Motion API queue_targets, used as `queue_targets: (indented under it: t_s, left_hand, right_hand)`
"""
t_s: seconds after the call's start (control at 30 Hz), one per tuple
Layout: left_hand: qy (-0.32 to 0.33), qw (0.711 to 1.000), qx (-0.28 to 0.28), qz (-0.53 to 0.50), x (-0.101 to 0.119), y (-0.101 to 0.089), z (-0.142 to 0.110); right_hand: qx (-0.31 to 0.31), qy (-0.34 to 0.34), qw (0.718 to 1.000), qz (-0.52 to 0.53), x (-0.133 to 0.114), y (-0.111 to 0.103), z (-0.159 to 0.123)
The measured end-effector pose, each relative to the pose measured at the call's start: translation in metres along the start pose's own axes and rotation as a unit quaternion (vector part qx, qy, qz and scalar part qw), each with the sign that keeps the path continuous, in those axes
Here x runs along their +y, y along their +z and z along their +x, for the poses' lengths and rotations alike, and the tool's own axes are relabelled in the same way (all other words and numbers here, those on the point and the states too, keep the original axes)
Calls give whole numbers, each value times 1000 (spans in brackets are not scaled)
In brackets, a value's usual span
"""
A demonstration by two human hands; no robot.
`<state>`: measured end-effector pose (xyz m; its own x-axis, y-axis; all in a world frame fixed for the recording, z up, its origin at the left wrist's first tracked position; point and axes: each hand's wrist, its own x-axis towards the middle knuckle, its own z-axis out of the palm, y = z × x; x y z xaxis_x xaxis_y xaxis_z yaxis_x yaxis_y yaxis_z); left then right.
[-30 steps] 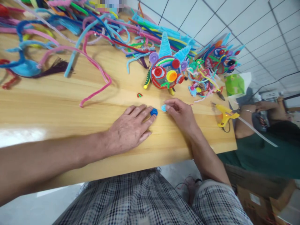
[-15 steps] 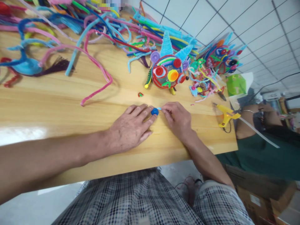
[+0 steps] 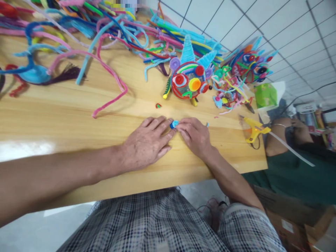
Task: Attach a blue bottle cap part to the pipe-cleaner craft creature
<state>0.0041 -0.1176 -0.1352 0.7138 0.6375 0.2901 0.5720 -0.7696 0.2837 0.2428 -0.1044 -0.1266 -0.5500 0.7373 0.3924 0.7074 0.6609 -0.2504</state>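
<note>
Between the thumb and index finger of my left hand (image 3: 148, 143) is a small dark blue coil of pipe cleaner (image 3: 172, 125), held against the tabletop. The other left fingers lie stretched out on the wood. My right hand (image 3: 195, 134) pinches a light blue pipe cleaner (image 3: 175, 123), whose curled part sits on the right side of the dark blue coil. A short light blue end pokes out beyond the right knuckles. The fingertips partly cover both pieces.
Beyond my hands stands a colourful mask-like figure (image 3: 189, 82); a tiny red-green loop (image 3: 158, 105) lies before it. Pipe cleaners (image 3: 112, 73) spread along the back left. To the right are a yellow glue gun (image 3: 254, 129) and a seated person's leg (image 3: 278, 138).
My right hand has shifted slightly left, up against the coil. The light blue pipe cleaner now shows as a curl over the dark blue coil, with its other end visible behind the right hand.
</note>
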Motion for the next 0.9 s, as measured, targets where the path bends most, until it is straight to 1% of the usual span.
queue_targets:
  t_s: [0.2, 0.33, 0.5, 0.57, 0.73, 0.9]
  left_hand:
    - [3, 1000, 8, 13, -1, 1, -1]
    - [8, 1000, 7, 17, -1, 1, -1]
    - [7, 1000, 8, 12, -1, 1, 0]
    - [4, 1000, 8, 3, -1, 1, 0]
    - [-1, 1000, 3, -9, -1, 1, 0]
    - [-4, 1000, 5, -11, -1, 2, 0]
  right_hand:
    - [0, 3, 999, 49, 1, 2, -1]
    - [-12, 1, 999, 49, 0, 3, -1]
    - [-29, 2, 997, 77, -1, 1, 0]
    - [-20, 3, 997, 76, -1, -2, 0]
    - [24, 14, 997, 72, 1, -6, 2]
    - [12, 3, 996, 89, 2, -1, 3]
